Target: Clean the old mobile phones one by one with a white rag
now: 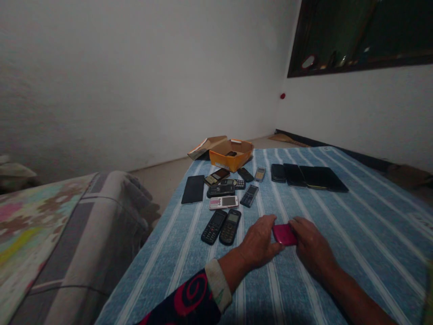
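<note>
Judging by how things lie, your work looks well advanced: the keypad phones (222, 202) lie out in a loose group, and the dark flat devices (314, 176) form a row farther right. Left over are a dark item (231, 154) inside the open orange box (226, 160) and the pink device (284, 234), which is in neither group. Your left hand (259, 241) and right hand (313, 246) grip it from both sides, near the blue striped cloth (270, 280). Its long axis seems to run left to right; which end is top, you cannot tell.
</note>
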Demonstrator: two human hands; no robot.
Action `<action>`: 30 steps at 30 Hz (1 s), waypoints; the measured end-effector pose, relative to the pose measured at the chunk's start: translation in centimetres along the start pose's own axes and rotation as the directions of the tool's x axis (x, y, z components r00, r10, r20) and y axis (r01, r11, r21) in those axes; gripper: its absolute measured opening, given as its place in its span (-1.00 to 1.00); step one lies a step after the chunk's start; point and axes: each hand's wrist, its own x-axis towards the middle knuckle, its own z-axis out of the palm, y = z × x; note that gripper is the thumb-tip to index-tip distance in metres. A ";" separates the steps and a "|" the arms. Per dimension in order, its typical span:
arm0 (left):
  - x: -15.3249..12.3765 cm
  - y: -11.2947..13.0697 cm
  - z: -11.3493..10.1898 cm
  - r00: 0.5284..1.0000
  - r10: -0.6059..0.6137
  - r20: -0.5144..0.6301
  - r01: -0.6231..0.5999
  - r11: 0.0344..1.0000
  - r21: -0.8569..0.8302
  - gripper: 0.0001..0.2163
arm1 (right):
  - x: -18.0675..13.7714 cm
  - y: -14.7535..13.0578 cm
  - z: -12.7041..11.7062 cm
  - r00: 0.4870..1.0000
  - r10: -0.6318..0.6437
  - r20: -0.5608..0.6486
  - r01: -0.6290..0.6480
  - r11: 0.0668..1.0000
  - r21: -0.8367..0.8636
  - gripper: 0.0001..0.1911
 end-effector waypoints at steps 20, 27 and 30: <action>-0.1 -0.2 0.0 0.999 0.035 -0.023 -0.035 0.999 -0.002 -0.45 | -0.1 -1.8 -0.3 0.994 -0.108 0.037 0.107 0.994 0.030 -0.62; 0.1 0.0 -0.1 1.000 0.017 -0.008 -0.016 1.000 0.010 -0.45 | 0.4 -1.7 -0.6 0.997 -0.049 0.066 0.045 0.997 0.055 -0.73; 0.1 -0.4 0.3 0.999 0.024 -0.031 -0.024 1.000 0.012 -0.44 | 0.8 -2.6 -0.2 0.991 -0.118 0.070 0.109 0.987 0.114 -0.67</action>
